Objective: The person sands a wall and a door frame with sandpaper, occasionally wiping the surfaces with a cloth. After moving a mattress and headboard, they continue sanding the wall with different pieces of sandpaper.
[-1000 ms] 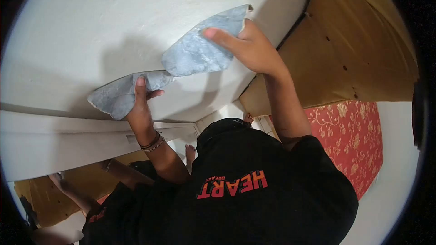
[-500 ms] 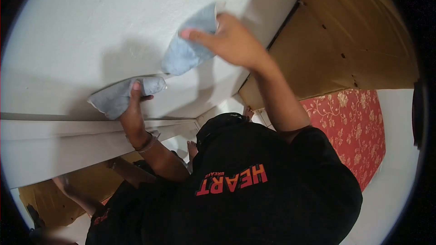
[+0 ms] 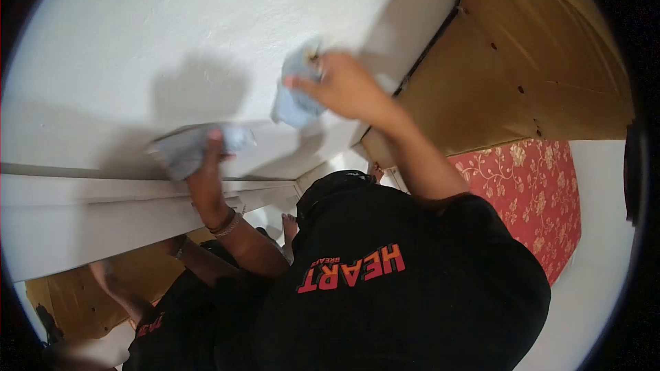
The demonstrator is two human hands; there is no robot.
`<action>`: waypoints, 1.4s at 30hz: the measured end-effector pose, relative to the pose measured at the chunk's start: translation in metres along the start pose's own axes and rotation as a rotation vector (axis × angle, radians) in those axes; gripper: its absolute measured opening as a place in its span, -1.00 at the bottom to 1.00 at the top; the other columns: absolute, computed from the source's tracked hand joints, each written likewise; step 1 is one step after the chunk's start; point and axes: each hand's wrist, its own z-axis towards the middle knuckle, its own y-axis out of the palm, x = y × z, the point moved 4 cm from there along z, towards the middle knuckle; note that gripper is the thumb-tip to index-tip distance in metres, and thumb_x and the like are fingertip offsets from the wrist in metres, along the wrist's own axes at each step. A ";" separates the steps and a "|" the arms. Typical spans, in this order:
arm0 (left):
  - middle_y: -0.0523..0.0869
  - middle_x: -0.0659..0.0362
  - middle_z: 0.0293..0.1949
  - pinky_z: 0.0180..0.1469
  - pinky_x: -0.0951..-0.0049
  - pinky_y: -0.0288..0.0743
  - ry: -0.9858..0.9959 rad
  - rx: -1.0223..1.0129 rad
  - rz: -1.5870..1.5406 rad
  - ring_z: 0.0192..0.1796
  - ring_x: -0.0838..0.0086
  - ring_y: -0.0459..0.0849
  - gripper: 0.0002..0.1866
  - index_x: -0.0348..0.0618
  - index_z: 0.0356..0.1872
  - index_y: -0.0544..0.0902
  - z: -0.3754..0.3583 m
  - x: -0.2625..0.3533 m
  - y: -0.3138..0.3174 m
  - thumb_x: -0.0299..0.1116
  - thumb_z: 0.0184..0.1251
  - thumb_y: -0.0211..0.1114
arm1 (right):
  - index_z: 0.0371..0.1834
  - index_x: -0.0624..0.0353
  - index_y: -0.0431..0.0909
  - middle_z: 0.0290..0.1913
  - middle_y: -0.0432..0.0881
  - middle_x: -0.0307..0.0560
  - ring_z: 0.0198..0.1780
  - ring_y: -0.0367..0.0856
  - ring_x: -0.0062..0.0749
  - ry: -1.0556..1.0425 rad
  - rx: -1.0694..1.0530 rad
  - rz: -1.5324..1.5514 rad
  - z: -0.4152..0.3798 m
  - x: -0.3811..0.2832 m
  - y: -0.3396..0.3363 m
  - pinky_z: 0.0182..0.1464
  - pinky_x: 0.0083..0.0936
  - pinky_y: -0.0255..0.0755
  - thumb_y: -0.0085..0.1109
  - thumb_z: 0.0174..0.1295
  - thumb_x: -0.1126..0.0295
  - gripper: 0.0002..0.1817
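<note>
My left hand (image 3: 208,165) is closed around a flattened grey-blue cloth piece (image 3: 182,151), its thumb lying across the top. To the right and a little farther up, my right hand (image 3: 347,86) grips a lighter blue cloth piece (image 3: 297,99), thumb on the near face. A pale yellowish patch shows at that piece's upper end. Motion blurs both pieces, so their exact kind cannot be made out. They are apart from each other, in front of a broad white surface (image 3: 206,20) on which their shadows fall.
A white ledge (image 3: 48,192) runs along the left, with a mirror-like panel (image 3: 75,302) below it reflecting my body. On the right are a brown covered panel (image 3: 509,62) and a red cloth with a floral pattern (image 3: 529,199). A bare foot (image 3: 289,223) shows below.
My right hand has moved down with its cloth piece, which is turned more upright. The left hand's piece has shifted slightly to the right.
</note>
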 end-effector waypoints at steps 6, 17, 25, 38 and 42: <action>0.57 0.16 -0.39 -0.49 0.55 0.49 -0.396 -0.049 0.173 -0.41 0.50 0.55 -0.72 -0.30 -0.31 0.54 -0.021 -0.119 0.014 -0.29 0.04 0.29 | -0.39 0.22 0.58 -0.35 0.57 0.12 -0.29 0.55 -0.10 0.184 -0.085 -0.075 -0.001 0.122 0.103 -0.21 -0.28 0.39 0.16 -0.04 0.07 -0.61; 0.56 0.11 -0.35 -0.42 0.54 0.52 -0.259 -0.046 -0.022 -0.37 0.47 0.55 -0.69 -0.33 -0.30 0.51 -0.008 -0.077 0.013 -0.30 0.01 0.31 | -0.45 0.30 0.53 -0.52 0.54 0.15 -0.44 0.54 -0.08 0.021 -0.148 -0.043 0.013 0.069 0.055 -0.36 -0.30 0.38 0.16 -0.03 0.11 -0.62; 0.56 0.15 -0.39 -0.41 0.54 0.50 -0.227 -0.038 0.158 -0.36 0.51 0.53 -0.74 -0.33 -0.32 0.51 -0.009 -0.054 0.006 -0.35 0.04 0.29 | -0.43 0.35 0.51 -0.52 0.56 0.02 -0.49 0.51 -0.46 0.059 -0.236 0.014 0.012 0.070 0.010 -0.41 -0.52 0.36 0.12 0.06 0.16 -0.63; 0.55 0.19 -0.34 -0.20 0.46 0.45 0.005 0.039 0.173 -0.29 0.48 0.51 -0.77 -0.32 -0.29 0.52 -0.004 -0.082 0.003 -0.39 0.07 0.26 | -0.57 0.28 0.51 -0.54 0.53 0.14 -0.48 0.51 -0.09 -0.020 -0.163 -0.023 0.012 0.078 0.048 -0.39 -0.32 0.37 0.07 0.03 0.04 -0.57; 0.54 0.22 -0.33 -0.14 0.46 0.40 0.157 0.355 -0.356 -0.24 0.49 0.49 -0.82 -0.29 -0.34 0.54 -0.001 0.020 -0.008 -0.39 0.10 0.23 | -0.50 0.33 0.51 -0.65 0.49 -0.13 -0.53 0.45 -0.62 -0.128 -0.063 0.332 0.004 -0.003 -0.034 -0.51 -0.60 0.30 0.06 0.12 0.12 -0.60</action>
